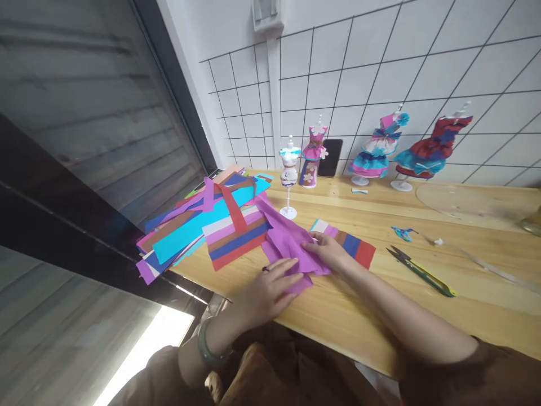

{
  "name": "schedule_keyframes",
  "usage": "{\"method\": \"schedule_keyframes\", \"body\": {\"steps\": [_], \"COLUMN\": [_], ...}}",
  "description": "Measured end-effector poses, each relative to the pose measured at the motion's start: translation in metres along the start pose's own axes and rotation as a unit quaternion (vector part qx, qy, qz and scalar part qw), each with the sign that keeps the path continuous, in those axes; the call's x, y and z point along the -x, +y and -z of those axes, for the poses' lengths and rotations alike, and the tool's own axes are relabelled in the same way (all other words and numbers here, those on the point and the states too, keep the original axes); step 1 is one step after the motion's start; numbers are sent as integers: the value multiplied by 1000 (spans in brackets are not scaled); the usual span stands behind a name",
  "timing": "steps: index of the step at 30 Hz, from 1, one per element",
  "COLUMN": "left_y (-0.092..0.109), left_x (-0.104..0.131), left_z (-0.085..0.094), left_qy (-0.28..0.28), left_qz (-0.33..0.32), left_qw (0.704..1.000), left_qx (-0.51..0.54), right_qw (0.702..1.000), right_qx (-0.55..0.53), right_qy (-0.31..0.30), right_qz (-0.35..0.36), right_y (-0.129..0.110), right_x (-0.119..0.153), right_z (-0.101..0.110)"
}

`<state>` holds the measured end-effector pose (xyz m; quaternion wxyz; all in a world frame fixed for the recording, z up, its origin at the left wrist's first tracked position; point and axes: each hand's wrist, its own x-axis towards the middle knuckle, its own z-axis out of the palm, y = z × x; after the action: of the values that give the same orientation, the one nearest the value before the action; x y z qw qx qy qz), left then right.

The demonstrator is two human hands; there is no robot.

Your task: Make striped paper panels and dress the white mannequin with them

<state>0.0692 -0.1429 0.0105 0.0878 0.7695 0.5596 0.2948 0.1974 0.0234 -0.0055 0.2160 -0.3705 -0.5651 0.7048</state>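
A crumpled sheet of purple crepe paper [287, 239] lies near the table's front edge, partly over striped coloured strips [236, 239]. My left hand [270, 290], with a ring and a bangle, rests at the sheet's near side with its fingers stretched out and a little apart. From the right, my right hand [325, 251] grips the sheet's right side between thumb and fingers. Another striped piece [359, 248] pokes out behind that hand. A small white mannequin [289, 166] on a stand is just beyond the paper, with a bit of blue around its chest.
Layered coloured paper strips [181, 225] cover the left end of the table. Green-handled thread snips [422, 270] lie to the right, below a blue scrap [401, 232] and white ribbon. Dressed mannequins [376, 149] and a dark phone [330, 158] stand along the gridded wall.
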Motion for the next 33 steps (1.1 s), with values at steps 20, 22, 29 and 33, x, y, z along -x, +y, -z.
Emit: {"method": "schedule_keyframes", "body": {"steps": [20,22,29,33], "left_y": [-21,-19,-16,-22], "left_x": [-2,7,40,51], "left_z": [-23,-20,-3,3], "left_qy": [-113,-98,-46,-23], "left_qz": [-20,-21,-6,-5], "left_qw": [954,952,961,967], "left_qx": [-277,-288,-274,-254], "right_qw": [948,913,878,836], "right_qx": [258,341,427,507], "right_qy": [146,154,104,109], "right_qz": [117,160,188,176], "right_y": [-24,-23,-10,-6], "right_x": [-12,-21,-39,-28], "right_z": [77,75,67,65]}}
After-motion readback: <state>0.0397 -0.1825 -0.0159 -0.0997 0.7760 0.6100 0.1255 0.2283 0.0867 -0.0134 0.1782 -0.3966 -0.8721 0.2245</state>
